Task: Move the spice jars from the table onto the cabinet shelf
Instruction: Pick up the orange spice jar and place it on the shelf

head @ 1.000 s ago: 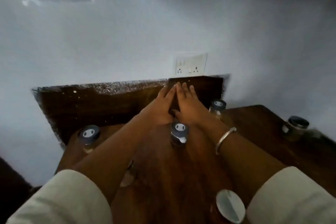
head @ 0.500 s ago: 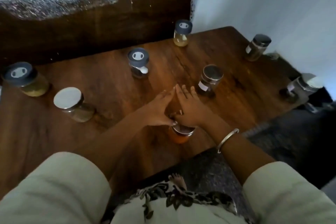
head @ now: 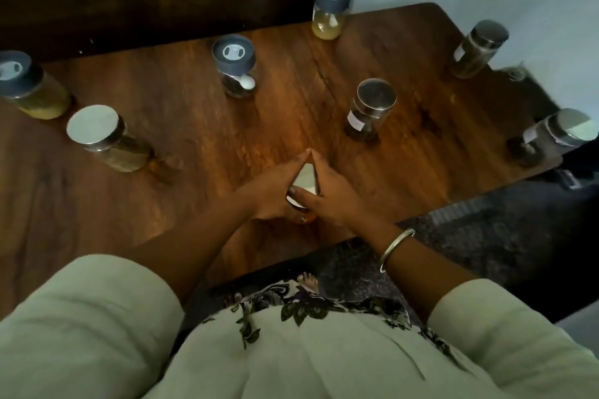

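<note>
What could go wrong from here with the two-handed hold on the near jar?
1. The near jar is close to the table's front edge; the left hand and right hand cup its sides, so a slipping grip could drop it to the floor.
2. The steel-lidded jar stands just beyond the hands; a forward lift might knock it over.
3. The corner jar at far right sits by the table's edge; a bump could tip it off.
</note>
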Demonstrator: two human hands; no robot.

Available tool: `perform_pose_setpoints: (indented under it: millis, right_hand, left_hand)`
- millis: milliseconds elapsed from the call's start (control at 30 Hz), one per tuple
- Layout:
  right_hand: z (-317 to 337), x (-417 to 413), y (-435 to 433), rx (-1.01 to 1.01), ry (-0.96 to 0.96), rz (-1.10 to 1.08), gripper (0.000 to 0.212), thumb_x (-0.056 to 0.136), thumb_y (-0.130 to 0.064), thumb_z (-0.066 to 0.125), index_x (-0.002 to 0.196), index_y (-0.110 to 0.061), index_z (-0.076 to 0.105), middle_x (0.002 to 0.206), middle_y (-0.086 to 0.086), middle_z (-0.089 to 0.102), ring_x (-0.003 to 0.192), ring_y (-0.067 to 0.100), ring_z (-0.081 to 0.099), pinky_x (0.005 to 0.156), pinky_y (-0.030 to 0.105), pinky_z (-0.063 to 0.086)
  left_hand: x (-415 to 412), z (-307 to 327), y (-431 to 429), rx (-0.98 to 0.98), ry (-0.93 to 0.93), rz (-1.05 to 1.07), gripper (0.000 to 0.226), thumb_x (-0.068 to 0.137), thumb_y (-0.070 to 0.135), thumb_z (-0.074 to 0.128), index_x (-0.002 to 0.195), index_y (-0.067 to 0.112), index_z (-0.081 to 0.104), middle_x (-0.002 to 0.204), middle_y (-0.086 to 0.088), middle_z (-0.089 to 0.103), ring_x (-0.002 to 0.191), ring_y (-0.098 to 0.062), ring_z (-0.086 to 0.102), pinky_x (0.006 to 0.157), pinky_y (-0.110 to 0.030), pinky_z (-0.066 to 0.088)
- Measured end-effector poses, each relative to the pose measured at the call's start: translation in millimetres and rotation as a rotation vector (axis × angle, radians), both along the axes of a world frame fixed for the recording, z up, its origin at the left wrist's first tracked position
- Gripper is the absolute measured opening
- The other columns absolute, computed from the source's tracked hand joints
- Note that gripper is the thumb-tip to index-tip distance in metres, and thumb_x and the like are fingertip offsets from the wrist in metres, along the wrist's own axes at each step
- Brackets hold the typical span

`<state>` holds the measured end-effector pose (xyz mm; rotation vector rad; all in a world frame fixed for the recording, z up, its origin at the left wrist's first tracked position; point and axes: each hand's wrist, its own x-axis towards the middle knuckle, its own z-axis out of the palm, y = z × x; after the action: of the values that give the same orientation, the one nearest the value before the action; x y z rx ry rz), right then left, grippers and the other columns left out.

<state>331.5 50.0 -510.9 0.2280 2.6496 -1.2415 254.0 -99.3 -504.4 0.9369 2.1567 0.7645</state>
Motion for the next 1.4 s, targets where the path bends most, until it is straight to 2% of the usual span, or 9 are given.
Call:
perform_pose_setpoints:
  millis: [200, 333, 500, 600, 800, 967, 1133, 1267, 1400]
  right_hand:
    - [15, -13, -3, -0.085, 0.046, -0.010, 0.084, 0.084, -0.059, 0.051, 0.149, -0.024, 0.010, 0.151, 0.007, 0.030, 0.133, 0.021, 0.036, 0.097, 0.021, 0.029]
    - [42, -26, -8, -0.262, 0.175, -0.114, 0.066, 0.092, -0.046, 0.044, 0.147, -0.019, 0.020, 0.146, 0.007, 0.038, 0.106, -0.002, 0.046, 0.074, -0.004, 0.038]
    - [74, -35, -25, -0.466, 0.220, -0.043, 0.065, 0.087, -0.045, 0.053, 0.141, -0.023, 0.026, 0.140, -0.001, 0.042, 0.125, 0.015, 0.044, 0.104, 0.034, 0.041]
    - [87, -39, -39, -0.440, 0.217, -0.046, 0.078, 0.084, -0.041, 0.060, 0.147, -0.024, 0.017, 0.147, 0.003, 0.036, 0.130, 0.024, 0.042, 0.105, 0.050, 0.038]
    - [111, -50, -67, -0.539, 0.331, -0.198, 0.065, 0.088, -0.042, 0.055, 0.143, -0.034, 0.022, 0.134, -0.009, 0.045, 0.107, 0.004, 0.053, 0.088, 0.033, 0.050]
    - [131, -66, -82, -0.397, 0.356, -0.331, 0.056, 0.092, -0.046, 0.044, 0.138, -0.014, 0.037, 0.132, 0.016, 0.049, 0.118, 0.032, 0.050, 0.101, 0.052, 0.040]
    - [150, -57, -82, -0.536, 0.374, -0.178, 0.074, 0.076, -0.061, 0.035, 0.143, -0.029, 0.025, 0.134, -0.003, 0.042, 0.105, 0.006, 0.051, 0.080, 0.017, 0.047]
    - [151, -56, -85, -0.784, 0.114, -0.174, 0.087, 0.070, -0.057, 0.048, 0.146, -0.030, 0.016, 0.143, 0.009, 0.034, 0.124, 0.032, 0.044, 0.097, 0.053, 0.045]
    - [149, -55, -78, -0.752, 0.129, -0.145, 0.083, 0.070, -0.060, 0.048, 0.144, -0.033, 0.019, 0.127, 0.001, 0.045, 0.099, 0.019, 0.058, 0.078, 0.040, 0.057]
  left_hand:
    - [-8, 12, -7, 0.110, -0.026, 0.183, 0.102, 0.071, 0.020, 0.078, 0.148, 0.015, 0.011, 0.147, -0.009, 0.033, 0.133, -0.022, 0.035, 0.100, -0.023, 0.026]
    - [-22, 35, -17, 0.247, -0.054, 0.296, 0.116, 0.065, 0.022, 0.082, 0.148, 0.026, 0.001, 0.154, -0.001, 0.019, 0.128, -0.002, 0.021, 0.100, -0.019, 0.024]
    - [-29, 69, -33, 0.537, -0.230, 0.555, 0.102, 0.067, 0.017, 0.077, 0.146, 0.031, 0.014, 0.146, 0.000, 0.031, 0.126, -0.016, 0.038, 0.102, -0.034, 0.038]
    - [-25, 87, -39, 0.677, -0.294, 0.688, 0.086, 0.076, 0.022, 0.070, 0.144, 0.034, 0.019, 0.125, 0.011, 0.042, 0.114, -0.015, 0.049, 0.090, -0.033, 0.048]
    - [-10, 110, -41, 0.831, -0.209, 0.749, 0.066, 0.091, 0.031, 0.050, 0.146, 0.031, 0.012, 0.132, 0.010, 0.038, 0.111, -0.009, 0.053, 0.084, -0.024, 0.052]
    - [6, 122, -40, 0.866, -0.153, 0.707, 0.089, 0.072, 0.043, 0.062, 0.144, 0.035, 0.010, 0.138, 0.012, 0.034, 0.123, -0.012, 0.046, 0.094, -0.034, 0.050]
    - [-2, 139, -52, 0.962, -0.207, 0.748, 0.068, 0.071, 0.039, 0.068, 0.125, 0.040, 0.028, 0.119, 0.015, 0.045, 0.108, -0.012, 0.055, 0.071, -0.020, 0.055]
    - [-5, 145, -55, 0.935, -0.247, 0.749, 0.074, 0.068, 0.043, 0.062, 0.134, 0.031, 0.030, 0.127, 0.003, 0.049, 0.108, -0.016, 0.057, 0.075, -0.023, 0.054]
    - [-9, 152, -63, 0.718, 0.038, 0.685, 0.084, 0.074, 0.056, 0.059, 0.145, 0.032, 0.020, 0.134, 0.009, 0.042, 0.111, -0.009, 0.054, 0.085, -0.021, 0.050]
